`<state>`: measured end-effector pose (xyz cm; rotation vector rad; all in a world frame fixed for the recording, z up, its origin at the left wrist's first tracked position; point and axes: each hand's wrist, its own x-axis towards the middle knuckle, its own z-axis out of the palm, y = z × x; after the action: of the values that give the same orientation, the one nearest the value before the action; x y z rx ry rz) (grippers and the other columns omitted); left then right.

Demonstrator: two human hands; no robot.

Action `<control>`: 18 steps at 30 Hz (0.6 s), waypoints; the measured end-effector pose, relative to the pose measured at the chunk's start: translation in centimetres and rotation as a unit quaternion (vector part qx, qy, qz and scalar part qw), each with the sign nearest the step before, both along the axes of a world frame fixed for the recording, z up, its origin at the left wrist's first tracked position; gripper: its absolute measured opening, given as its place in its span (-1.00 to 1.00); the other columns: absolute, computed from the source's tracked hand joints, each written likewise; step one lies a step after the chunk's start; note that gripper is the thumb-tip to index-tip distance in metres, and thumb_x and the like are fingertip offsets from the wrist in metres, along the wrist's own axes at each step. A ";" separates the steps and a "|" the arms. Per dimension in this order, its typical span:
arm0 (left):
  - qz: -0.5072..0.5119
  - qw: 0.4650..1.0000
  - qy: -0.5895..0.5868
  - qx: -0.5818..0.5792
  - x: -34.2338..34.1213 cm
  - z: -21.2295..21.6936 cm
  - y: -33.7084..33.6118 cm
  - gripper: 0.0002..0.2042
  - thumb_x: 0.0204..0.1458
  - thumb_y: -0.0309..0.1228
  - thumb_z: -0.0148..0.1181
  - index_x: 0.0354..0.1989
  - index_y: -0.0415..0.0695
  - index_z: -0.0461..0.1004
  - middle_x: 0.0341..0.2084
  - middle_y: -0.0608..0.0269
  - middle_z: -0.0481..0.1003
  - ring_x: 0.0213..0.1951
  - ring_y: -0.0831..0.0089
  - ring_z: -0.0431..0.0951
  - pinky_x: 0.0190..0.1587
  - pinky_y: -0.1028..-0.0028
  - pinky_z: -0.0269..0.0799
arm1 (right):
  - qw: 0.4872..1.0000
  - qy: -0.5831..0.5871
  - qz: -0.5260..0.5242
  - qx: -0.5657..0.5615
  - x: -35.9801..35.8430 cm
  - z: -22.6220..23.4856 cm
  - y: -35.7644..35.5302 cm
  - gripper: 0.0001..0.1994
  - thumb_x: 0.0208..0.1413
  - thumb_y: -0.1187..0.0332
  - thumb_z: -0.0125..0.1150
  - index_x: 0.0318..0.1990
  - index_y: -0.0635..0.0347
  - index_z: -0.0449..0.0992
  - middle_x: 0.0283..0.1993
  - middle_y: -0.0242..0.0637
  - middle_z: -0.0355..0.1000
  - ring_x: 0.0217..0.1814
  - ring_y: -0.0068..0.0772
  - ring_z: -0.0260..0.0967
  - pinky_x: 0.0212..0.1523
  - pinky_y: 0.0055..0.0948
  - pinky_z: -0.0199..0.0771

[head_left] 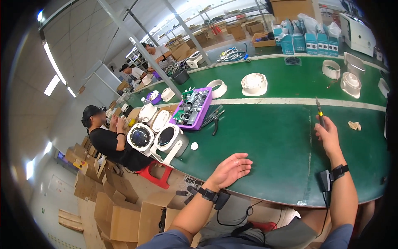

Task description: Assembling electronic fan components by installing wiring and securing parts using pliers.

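My left hand (230, 171), palm turned inward and fingers loosely stretched out, hovers above the near edge of the green table (265, 145) and holds nothing. Out to the right, my right hand (327, 135) is closed around a slim pointed tool (319, 111) with a black and yellow handle; its metal tip points away from me, and its exact kind is unclear. A crumpled beige scrap (354, 125) lies right of that hand. Left of my left hand are a small white disc (194, 145) and a white camera-like housing (171, 139) with a dark round window.
A purple basket (210, 99) of metal parts stands left, beside black-handled pliers (215, 126). White housings (254, 84) and rings (331, 69) line the far strip, with teal boxes (311, 43) behind. A person in black (110, 137) sits left by a red stool (155, 174); cardboard boxes (124, 220) crowd the floor.
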<state>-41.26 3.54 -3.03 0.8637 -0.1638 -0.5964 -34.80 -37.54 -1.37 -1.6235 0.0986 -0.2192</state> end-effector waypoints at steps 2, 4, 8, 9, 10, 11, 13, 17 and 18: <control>0.000 1.000 -0.001 0.001 0.0 0.0 0.0 -0.59 0.35 -0.30 0.08 0.30 -0.16 0.27 0.13 0.02 0.47 0.12 0.27 0.51 0.25 0.26 0.43 | 1.000 0.001 0.002 0.001 -0.1 0.2 0.1 -0.65 0.22 0.30 0.24 0.13 0.17 0.50 -0.32 -0.55 0.41 -0.37 -0.70 0.32 -0.40 -0.63 0.28; -0.001 1.000 -0.002 0.002 0.0 0.0 0.0 -0.59 0.35 -0.30 0.08 0.30 -0.16 0.27 0.13 0.02 0.47 0.12 0.28 0.51 0.25 0.26 0.43 | 1.000 0.002 0.003 0.002 0.0 0.3 0.2 -0.65 0.22 0.30 0.24 0.13 0.17 0.50 -0.32 -0.55 0.41 -0.37 -0.70 0.31 -0.40 -0.63 0.28; 0.004 1.000 -0.003 0.004 0.0 -0.2 0.2 -0.59 0.35 -0.30 0.08 0.30 -0.16 0.27 0.13 0.02 0.48 0.12 0.27 0.52 0.25 0.25 0.43 | 1.000 0.001 0.006 -0.005 0.0 0.1 0.3 -0.65 0.23 0.31 0.25 0.13 0.18 0.50 -0.33 -0.55 0.41 -0.38 -0.71 0.31 -0.40 -0.63 0.28; 0.005 1.000 -0.002 0.002 0.0 -0.2 0.2 -0.59 0.34 -0.31 0.08 0.30 -0.17 0.27 0.13 0.01 0.48 0.12 0.25 0.52 0.25 0.25 0.43 | 1.000 0.001 0.005 -0.010 0.0 0.1 0.2 -0.65 0.22 0.32 0.26 0.13 0.19 0.50 -0.33 -0.56 0.41 -0.38 -0.72 0.30 -0.40 -0.63 0.27; -0.003 1.000 0.001 0.000 0.1 -0.3 -0.2 -0.59 0.34 -0.31 0.08 0.30 -0.17 0.27 0.13 0.01 0.48 0.12 0.25 0.52 0.25 0.25 0.43 | 1.000 0.004 -0.004 -0.012 -0.2 -0.1 -0.2 -0.65 0.22 0.32 0.26 0.13 0.19 0.50 -0.33 -0.56 0.41 -0.38 -0.72 0.30 -0.40 -0.63 0.27; -0.001 1.000 -0.003 0.000 0.2 -0.3 -0.4 -0.59 0.34 -0.32 0.08 0.31 -0.18 0.27 0.13 -0.01 0.48 0.12 0.23 0.53 0.25 0.24 0.44 | 1.000 -0.003 0.005 -0.002 -0.2 -0.3 -0.6 -0.64 0.22 0.33 0.27 0.14 0.20 0.49 -0.32 -0.55 0.42 -0.37 -0.72 0.30 -0.38 -0.63 0.29; 0.010 1.000 0.000 0.011 0.3 -0.1 -0.7 -0.58 0.34 -0.35 0.06 0.31 -0.20 0.27 0.14 -0.06 0.48 0.13 0.19 0.53 0.26 0.21 0.44 | 1.000 -0.026 0.013 0.002 0.2 -1.5 -1.3 -0.60 0.20 0.36 0.30 0.17 0.26 0.49 -0.28 -0.50 0.43 -0.33 -0.68 0.32 -0.31 -0.59 0.37; 0.035 0.999 0.005 -0.002 -0.3 0.1 0.0 -0.60 0.32 -0.43 0.04 0.31 -0.22 0.28 0.12 -0.13 0.49 0.12 0.10 0.54 0.25 0.14 0.46 | 0.998 -0.036 0.022 -0.039 1.0 -1.7 -0.7 -0.51 0.16 0.27 0.38 0.18 0.36 0.47 -0.09 -0.30 0.55 -0.09 -0.50 0.44 -0.01 -0.43 0.46; 0.043 0.999 0.005 0.013 -0.3 0.2 0.2 -0.58 0.31 -0.41 0.06 0.32 -0.21 0.27 0.12 -0.14 0.48 0.12 0.08 0.54 0.24 0.13 0.46 | 0.998 -0.034 0.019 -0.056 1.1 -1.6 -0.5 -0.51 0.16 0.26 0.38 0.17 0.35 0.47 -0.10 -0.30 0.56 -0.09 -0.50 0.46 -0.01 -0.41 0.48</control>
<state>-41.59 3.75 -2.86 0.8888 -0.1090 -0.5229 -33.66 -38.00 -2.96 -1.7251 0.0032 -0.2550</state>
